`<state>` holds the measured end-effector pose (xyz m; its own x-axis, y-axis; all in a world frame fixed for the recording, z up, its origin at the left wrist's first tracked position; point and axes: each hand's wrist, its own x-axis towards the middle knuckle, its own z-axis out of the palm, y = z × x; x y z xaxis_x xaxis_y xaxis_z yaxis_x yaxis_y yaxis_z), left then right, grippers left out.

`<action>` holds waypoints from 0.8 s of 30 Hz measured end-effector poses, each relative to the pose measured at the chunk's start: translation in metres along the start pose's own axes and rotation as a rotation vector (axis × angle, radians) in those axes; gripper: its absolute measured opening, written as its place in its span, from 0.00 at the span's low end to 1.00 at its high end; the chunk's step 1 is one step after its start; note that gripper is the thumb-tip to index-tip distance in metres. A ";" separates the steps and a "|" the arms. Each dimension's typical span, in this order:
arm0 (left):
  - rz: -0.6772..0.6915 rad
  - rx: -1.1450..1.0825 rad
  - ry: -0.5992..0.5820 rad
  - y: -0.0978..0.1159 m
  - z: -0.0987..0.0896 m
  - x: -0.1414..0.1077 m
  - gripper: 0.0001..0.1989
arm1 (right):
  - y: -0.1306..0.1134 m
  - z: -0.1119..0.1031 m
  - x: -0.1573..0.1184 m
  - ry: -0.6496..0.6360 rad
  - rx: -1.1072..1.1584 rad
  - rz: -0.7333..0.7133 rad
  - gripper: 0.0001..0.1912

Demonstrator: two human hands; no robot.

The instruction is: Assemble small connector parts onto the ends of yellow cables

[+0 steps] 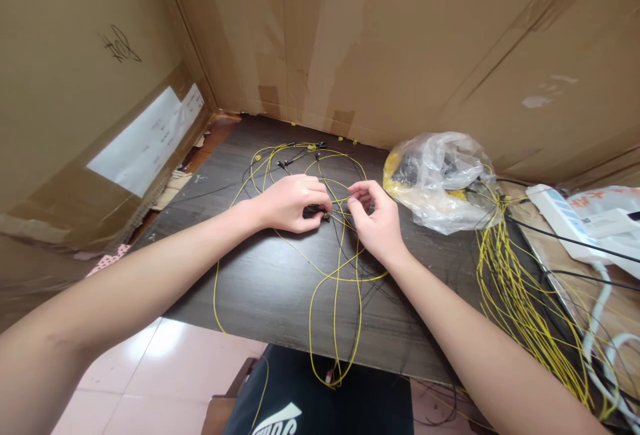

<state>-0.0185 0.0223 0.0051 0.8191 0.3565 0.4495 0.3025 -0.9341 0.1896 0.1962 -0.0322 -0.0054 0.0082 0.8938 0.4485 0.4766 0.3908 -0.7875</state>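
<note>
Loops of thin yellow cable (311,318) spread over the dark tabletop, some hanging past its front edge. My left hand (295,204) is closed over the strands near the middle, thumb and fingers pinched around a small dark end that is mostly hidden. Just to its right, my right hand (376,218) pinches a yellow strand between thumb and fingertips. Thin black wires run among the loops. Small black connectors (321,145) lie behind my left hand at the back of the coil.
A clear plastic bag (440,182) with yellow and dark contents stands at the back right. Beside it a thick bundle of yellow cables (505,288) drops over the right side, near a white power strip (565,222). Cardboard walls (350,35) enclose the table (280,295).
</note>
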 end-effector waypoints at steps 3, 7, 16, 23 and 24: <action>0.001 -0.006 -0.001 0.000 0.000 0.000 0.08 | -0.001 0.000 0.000 -0.003 -0.001 -0.005 0.07; 0.002 -0.029 0.016 -0.001 0.001 0.000 0.08 | 0.000 0.000 0.000 -0.008 -0.005 0.004 0.07; 0.003 -0.028 0.014 0.000 0.001 0.000 0.08 | -0.008 -0.006 -0.001 -0.117 -0.279 -0.222 0.05; -0.005 -0.023 -0.005 0.001 0.001 0.001 0.08 | -0.009 -0.008 -0.010 -0.382 -0.483 -0.316 0.04; -0.003 -0.025 -0.003 0.001 0.001 0.001 0.08 | -0.008 -0.007 -0.010 -0.386 -0.484 -0.305 0.04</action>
<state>-0.0172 0.0218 0.0049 0.8198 0.3593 0.4460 0.2927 -0.9322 0.2128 0.1987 -0.0459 -0.0004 -0.4598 0.8088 0.3668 0.7472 0.5755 -0.3324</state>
